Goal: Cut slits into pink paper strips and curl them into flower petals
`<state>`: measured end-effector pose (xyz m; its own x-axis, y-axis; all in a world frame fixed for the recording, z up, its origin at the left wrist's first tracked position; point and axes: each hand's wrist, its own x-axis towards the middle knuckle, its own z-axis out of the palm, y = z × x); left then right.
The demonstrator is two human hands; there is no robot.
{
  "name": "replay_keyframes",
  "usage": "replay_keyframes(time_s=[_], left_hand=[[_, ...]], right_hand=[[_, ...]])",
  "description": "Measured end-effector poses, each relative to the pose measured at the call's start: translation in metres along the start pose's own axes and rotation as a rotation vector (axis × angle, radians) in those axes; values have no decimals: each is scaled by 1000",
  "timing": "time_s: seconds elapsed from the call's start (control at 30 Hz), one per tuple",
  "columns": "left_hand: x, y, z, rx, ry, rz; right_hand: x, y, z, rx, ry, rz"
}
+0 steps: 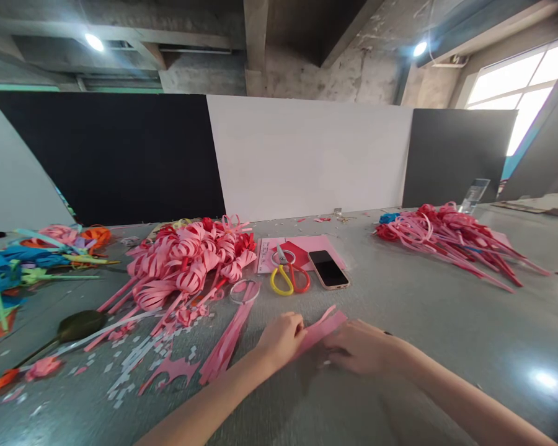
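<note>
Pink paper, a narrow folded strip point(320, 329), lies low on the grey desk point(423, 322) between the person's two hands. It is flat, pale pink, with a pointed tip sticking up at its far end. The left hand point(281, 337) has its fingers pinched on the strip's near left end; the right hand point(360, 347) rests palm down over the strip's right side, fingers pressed flat on it and on the desk, not curled into a fist.

Just left of the hands lie more cut pink strips point(227, 344) and a jagged pink offcut point(170, 370), among small white and pink paper scraps point(130, 359). Beyond the hands, yellow-and-red-handled scissors point(289, 275) sit on a pink sheet point(307, 244), touching a dark smartphone point(328, 269) in a pink case. A clear tape ring point(244, 291) lies just beside the scissors.

No box or tray holds anything; the finished pieces lie in loose heaps on the desk. A heap of pink and red curled paper flowers point(190, 257) lies left of centre, a second heap point(446, 238) far right, and a blue, green and orange heap point(23, 263) at the left edge. A dark green spoon-shaped object point(79, 325) lies near the left heap. Black and white boards point(307, 155) stand behind the desk.
</note>
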<state>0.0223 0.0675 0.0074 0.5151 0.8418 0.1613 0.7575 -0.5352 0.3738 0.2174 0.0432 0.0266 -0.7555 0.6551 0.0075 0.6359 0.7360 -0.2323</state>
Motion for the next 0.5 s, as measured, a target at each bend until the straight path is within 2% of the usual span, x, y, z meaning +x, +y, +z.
replay_keyframes(time_s=[0.17,0.33,0.5], left_hand=[[-2,0,-4,-27,-17,44],[-5,0,-11,-74,-84,138],[-6,-1,-8,-79,-69,128]], right_hand=[[-1,3,-4,-4,-17,12],[-3,2,-14,41,64,-62],[-9,-5,-14,-99,73,-22]])
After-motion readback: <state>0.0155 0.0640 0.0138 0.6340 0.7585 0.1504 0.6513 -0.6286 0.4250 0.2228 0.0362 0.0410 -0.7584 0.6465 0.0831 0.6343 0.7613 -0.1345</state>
